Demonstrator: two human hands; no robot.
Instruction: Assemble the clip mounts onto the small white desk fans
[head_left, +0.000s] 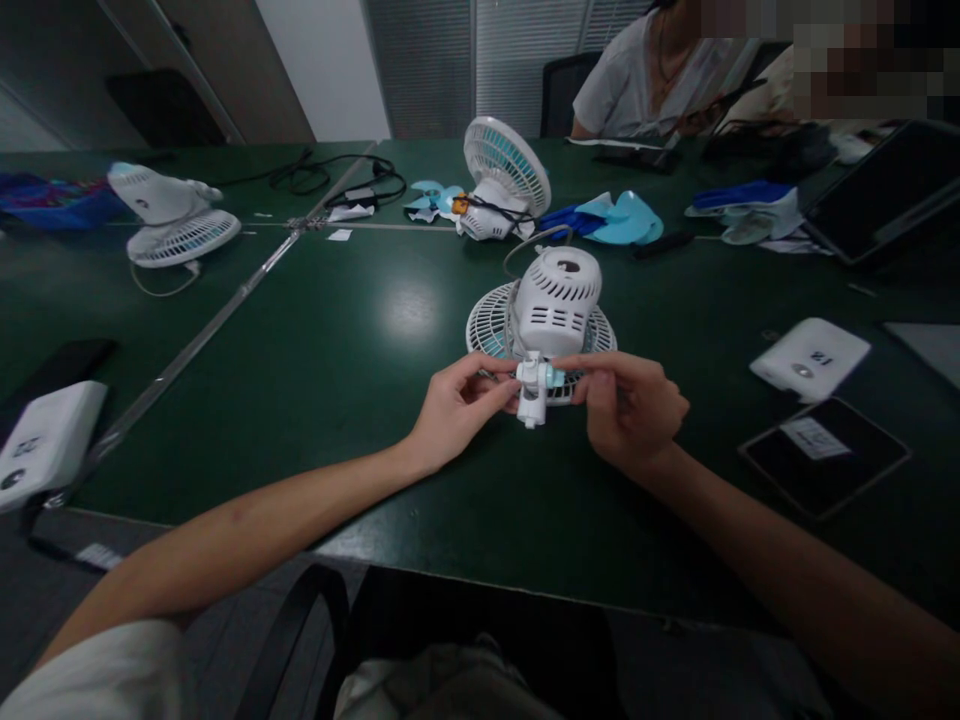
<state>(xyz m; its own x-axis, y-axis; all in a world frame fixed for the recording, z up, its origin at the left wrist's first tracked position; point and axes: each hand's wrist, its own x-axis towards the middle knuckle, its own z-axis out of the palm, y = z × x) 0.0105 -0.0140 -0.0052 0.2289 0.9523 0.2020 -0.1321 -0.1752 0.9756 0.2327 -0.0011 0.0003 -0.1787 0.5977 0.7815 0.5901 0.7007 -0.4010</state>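
A small white desk fan [555,300] lies face down on the dark green table [337,340], its grille on the surface and its motor housing up. At its near side a white neck bracket with a teal knob [536,385] sticks out toward me. My left hand [457,405] pinches the bracket's left side with thumb and fingertips. My right hand [630,405] is closed on the teal knob at the bracket's right side.
Two more white fans lie on the table, one at the far left [169,215] and one at the far middle [499,180]. Blue blades and gloves [622,220], cables [330,175], white boxes [810,358] [45,440], a black phone [825,455] and a tablet [885,190] surround them. Another person [660,70] sits across.
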